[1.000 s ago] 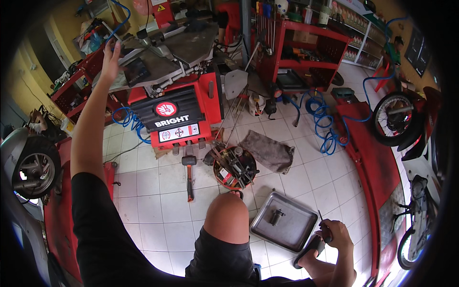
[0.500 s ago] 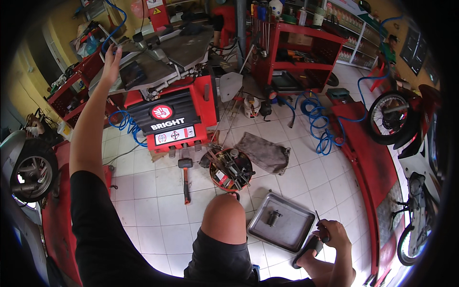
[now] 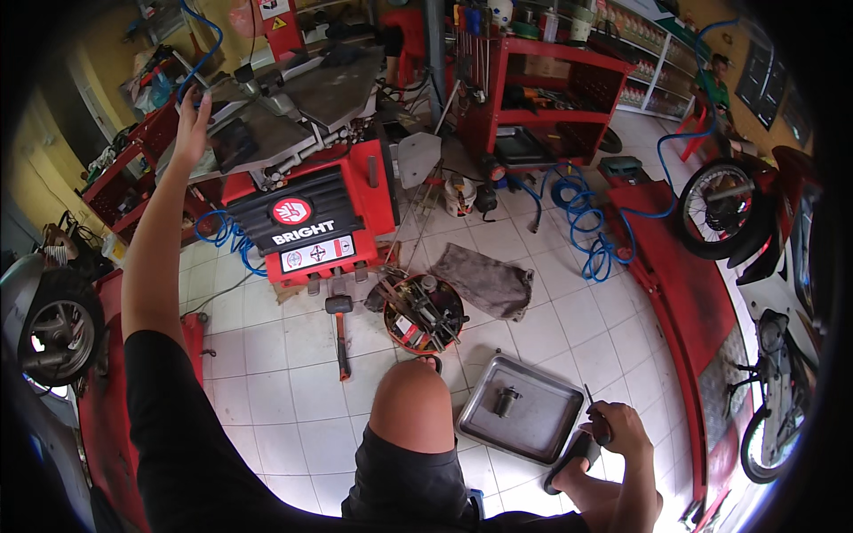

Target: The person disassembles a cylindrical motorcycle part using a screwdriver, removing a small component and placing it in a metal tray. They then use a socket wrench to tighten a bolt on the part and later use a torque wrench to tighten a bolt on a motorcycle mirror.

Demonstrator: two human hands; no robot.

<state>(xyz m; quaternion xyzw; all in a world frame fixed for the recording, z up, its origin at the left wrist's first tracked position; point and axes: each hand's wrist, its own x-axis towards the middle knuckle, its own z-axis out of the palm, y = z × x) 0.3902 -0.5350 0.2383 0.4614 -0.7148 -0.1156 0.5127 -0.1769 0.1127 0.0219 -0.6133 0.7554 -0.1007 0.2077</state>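
Observation:
My left hand (image 3: 193,124) is raised at the left end of the tire-changing machine's grey top (image 3: 324,98), fingers around a small dark object by a blue hose; I cannot make it out. My right hand (image 3: 620,426) grips a screwdriver (image 3: 601,426) by its dark handle, shaft upward, beside a steel tray (image 3: 542,431) on the tiled floor, near my sandalled foot (image 3: 576,464). A small cylindrical metal part (image 3: 506,401) sits in the tray. Beyond my bare knee (image 3: 411,400) are a rubber mallet (image 3: 340,333), a round tub of tools (image 3: 418,315) and a dirty cloth (image 3: 489,280).
Red motorcycle lifts (image 3: 689,302) flank me, with motorcycle wheels (image 3: 715,209) at both sides. A red tool cart (image 3: 551,115) stands behind coiled blue hoses (image 3: 582,231). A person in green (image 3: 711,89) is at the back right; another person's leg shows behind the machine.
The scene has shifted slightly left in view. My left hand is a little lower in the picture; both hands keep much the same grip and posture.

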